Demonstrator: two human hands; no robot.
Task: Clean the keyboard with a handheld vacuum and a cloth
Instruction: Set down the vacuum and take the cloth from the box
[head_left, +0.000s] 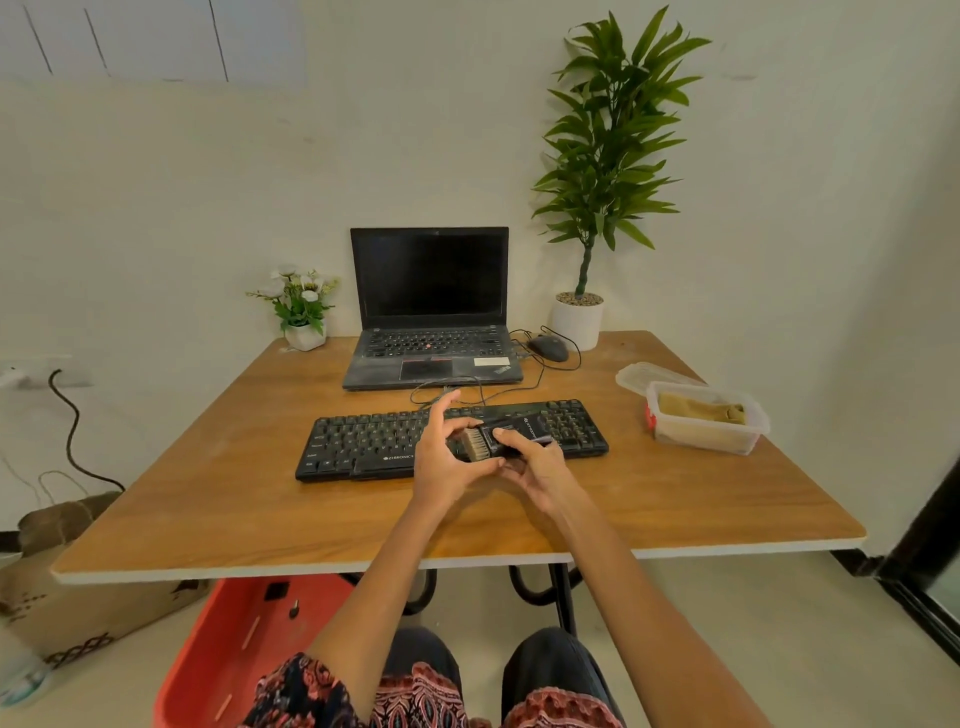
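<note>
Black and boxy, the handheld vacuum (511, 435) sits in the centre of the frame, just above the keyboard (363, 447), its pale brush head (475, 442) pointing left. Your right hand (535, 470) grips the body from below and behind, while your left hand (449, 457) holds the brush end, forefinger lifted clear. You look to be seating or adjusting that brush, so keep the body steady and press the brush on square before lowering it. At centre right, the cloth (698, 408) waits in the clear tub (706, 436) on the wooden table (208, 519), well apart from the keys.
</note>
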